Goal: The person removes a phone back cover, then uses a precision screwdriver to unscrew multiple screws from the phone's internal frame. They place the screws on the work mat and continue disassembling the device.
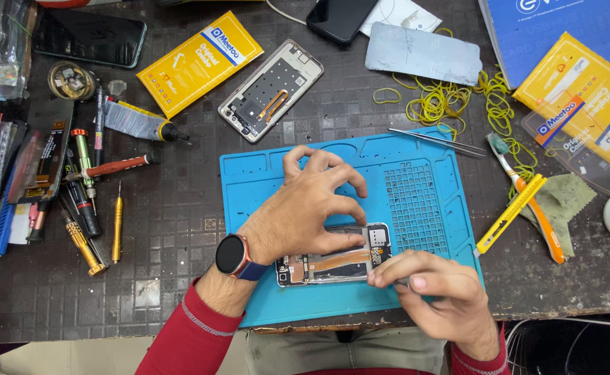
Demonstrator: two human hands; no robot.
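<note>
Bare-backed opened phone (332,262) pinned under left hand (305,208), right hand (430,285) pinching its end

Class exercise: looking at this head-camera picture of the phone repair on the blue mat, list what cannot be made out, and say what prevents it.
1. Head view: the opened phone is half covered by the left hand.
2. What the right hand pinches is hidden by its fingers.
3. The blue box is cut off by the top edge.
4. The phone's small parts are too small to identify.
</note>
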